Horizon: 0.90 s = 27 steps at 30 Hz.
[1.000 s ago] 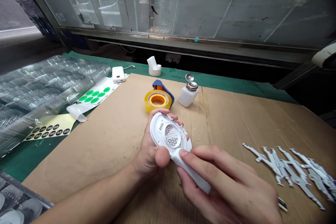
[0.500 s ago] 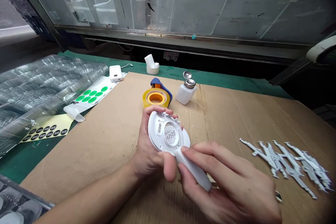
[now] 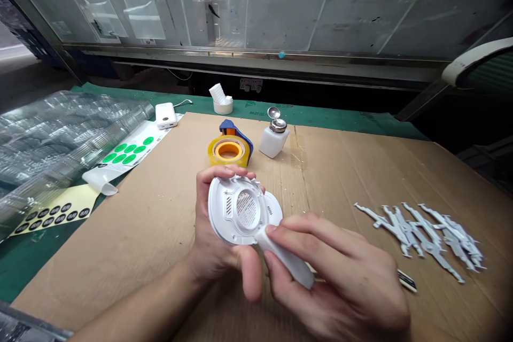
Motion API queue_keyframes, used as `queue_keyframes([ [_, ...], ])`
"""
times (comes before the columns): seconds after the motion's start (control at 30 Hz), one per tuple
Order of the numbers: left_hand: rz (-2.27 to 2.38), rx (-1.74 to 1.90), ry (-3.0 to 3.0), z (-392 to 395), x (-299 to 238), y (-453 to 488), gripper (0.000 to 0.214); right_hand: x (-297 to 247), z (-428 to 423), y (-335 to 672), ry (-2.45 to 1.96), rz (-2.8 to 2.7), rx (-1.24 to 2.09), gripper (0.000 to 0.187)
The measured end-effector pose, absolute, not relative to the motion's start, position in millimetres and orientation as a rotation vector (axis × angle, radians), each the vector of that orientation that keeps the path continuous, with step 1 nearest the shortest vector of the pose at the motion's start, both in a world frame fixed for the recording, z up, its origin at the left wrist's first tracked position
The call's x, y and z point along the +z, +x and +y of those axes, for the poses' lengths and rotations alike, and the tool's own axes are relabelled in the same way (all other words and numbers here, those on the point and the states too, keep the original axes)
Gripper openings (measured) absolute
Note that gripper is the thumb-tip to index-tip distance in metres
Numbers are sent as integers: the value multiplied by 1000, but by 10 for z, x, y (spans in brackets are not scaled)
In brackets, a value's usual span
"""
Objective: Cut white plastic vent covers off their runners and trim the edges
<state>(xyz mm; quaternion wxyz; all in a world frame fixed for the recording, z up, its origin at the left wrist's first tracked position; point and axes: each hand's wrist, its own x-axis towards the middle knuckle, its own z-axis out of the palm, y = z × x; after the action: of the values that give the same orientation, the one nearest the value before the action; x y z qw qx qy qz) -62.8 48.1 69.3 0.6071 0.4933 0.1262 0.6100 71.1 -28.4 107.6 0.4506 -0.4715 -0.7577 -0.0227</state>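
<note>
A white plastic housing with a round slotted grille is tilted towards me above the cardboard. My left hand holds it from the left, fingers curled behind its far rim and thumb standing out below. From the housing's lower right edge runs a smooth white handle; whether the two are joined I cannot tell. My right hand pinches this handle between thumb and fingers, its lower part hidden in the palm. To the right lie several thin white plastic parts in an overlapping row.
Beyond the housing stand a tape dispenser and a white bottle with a metal top. Clear plastic packaging and sticker sheets lie left. A white device and round container sit behind the cardboard.
The view has shifted, so most things appear farther left. The housing's grille faces me slightly more. More of a dark striped piece shows beside my right hand. Both grips are unchanged.
</note>
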Motion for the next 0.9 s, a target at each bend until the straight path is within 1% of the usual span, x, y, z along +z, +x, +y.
queue_keyframes([
  [0.13, 307, 1424, 1190, 477, 693, -632, 73, 1088, -292, 722, -1169, -1881, -93, 23],
  [0.3, 320, 1447, 1177, 484, 697, -624, 71, 1074, -284, 731, -1142, -1835, -27, 22],
  [0.43, 328, 1467, 1242, 498, 695, -637, 73, 1073, -293, 723, -1124, -1853, -66, 23],
  [0.57, 317, 1445, 1260, 498, 702, -647, 72, 1081, -316, 706, -1147, -1812, 39, 24],
  [0.67, 327, 1461, 1268, 506, 709, -654, 70, 1065, -284, 738, -1115, -1829, 23, 23],
  [0.77, 332, 1465, 1282, 529, 705, -666, 73, 1048, -237, 778, -1108, -1850, 45, 23],
  [0.83, 322, 1448, 1287, 545, 693, -671, 76, 1051, -226, 800, -1105, -1843, 98, 24],
  [0.9, 308, 1438, 1277, 552, 673, -667, 78, 1069, -216, 839, -1083, -1825, 88, 30],
])
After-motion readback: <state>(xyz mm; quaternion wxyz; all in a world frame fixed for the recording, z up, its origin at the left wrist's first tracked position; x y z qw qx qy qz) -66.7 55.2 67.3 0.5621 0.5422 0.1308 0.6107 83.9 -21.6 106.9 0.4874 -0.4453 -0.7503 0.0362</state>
